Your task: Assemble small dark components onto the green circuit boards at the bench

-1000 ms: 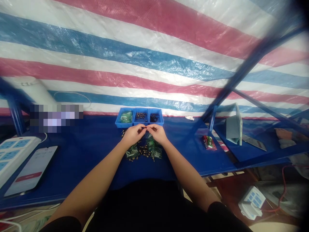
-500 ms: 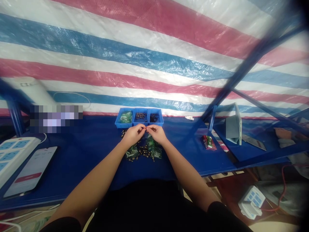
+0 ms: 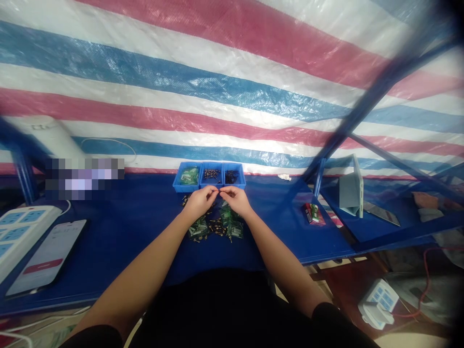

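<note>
The left fingers (image 3: pixel 211 192) and right fingers (image 3: pixel 228 192) are close together near small metal pieces (image 3: pixel 217 227) and blue bins (image 3: pixel 186 188).

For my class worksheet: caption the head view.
Bare left hand and right hand, fingertips close together, near small brass-coloured parts and three blue rectangular plastic bins.

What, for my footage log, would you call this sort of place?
Probably a makeshift workshop: three blue bins holding small parts stand on a blue table, more loose pieces lie nearer the person, and striped plastic sheeting forms the backdrop.
</note>
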Demonstrator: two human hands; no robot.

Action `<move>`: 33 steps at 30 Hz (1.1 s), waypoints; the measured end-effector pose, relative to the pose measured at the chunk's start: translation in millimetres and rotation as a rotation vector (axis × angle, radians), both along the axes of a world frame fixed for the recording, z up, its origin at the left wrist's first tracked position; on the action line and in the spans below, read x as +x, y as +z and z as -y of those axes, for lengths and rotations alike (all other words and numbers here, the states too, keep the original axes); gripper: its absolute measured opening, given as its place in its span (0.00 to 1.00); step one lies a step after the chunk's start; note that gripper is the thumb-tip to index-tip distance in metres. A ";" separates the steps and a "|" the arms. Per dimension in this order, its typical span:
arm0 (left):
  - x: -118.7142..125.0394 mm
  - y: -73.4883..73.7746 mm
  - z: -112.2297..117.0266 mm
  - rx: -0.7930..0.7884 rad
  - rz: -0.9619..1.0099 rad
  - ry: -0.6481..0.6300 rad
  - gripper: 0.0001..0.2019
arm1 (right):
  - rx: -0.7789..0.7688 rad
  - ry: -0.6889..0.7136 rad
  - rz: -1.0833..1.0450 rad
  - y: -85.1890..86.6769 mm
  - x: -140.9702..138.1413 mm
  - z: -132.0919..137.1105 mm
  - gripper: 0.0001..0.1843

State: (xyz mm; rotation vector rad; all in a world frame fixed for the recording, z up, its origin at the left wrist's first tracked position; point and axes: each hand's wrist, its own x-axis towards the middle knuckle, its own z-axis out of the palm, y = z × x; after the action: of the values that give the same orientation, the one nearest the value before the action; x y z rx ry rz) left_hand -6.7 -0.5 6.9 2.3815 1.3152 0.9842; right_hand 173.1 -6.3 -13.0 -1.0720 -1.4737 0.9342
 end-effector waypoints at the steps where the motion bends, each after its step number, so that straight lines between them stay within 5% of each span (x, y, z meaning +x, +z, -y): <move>1: 0.0 0.2 0.2 0.003 0.002 0.002 0.15 | 0.003 -0.007 0.002 0.6 0.0 0.2 0.16; 33: -1.1 3.4 1.3 0.018 0.019 -0.012 0.13 | 0.041 -0.043 -0.021 3.3 0.2 0.4 0.15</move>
State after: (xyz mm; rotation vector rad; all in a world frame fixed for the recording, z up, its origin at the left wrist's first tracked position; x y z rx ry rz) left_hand -7.8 -1.8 10.4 2.3842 1.2898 1.0173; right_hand 173.3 -6.7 -9.8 -1.0566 -1.4416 0.8792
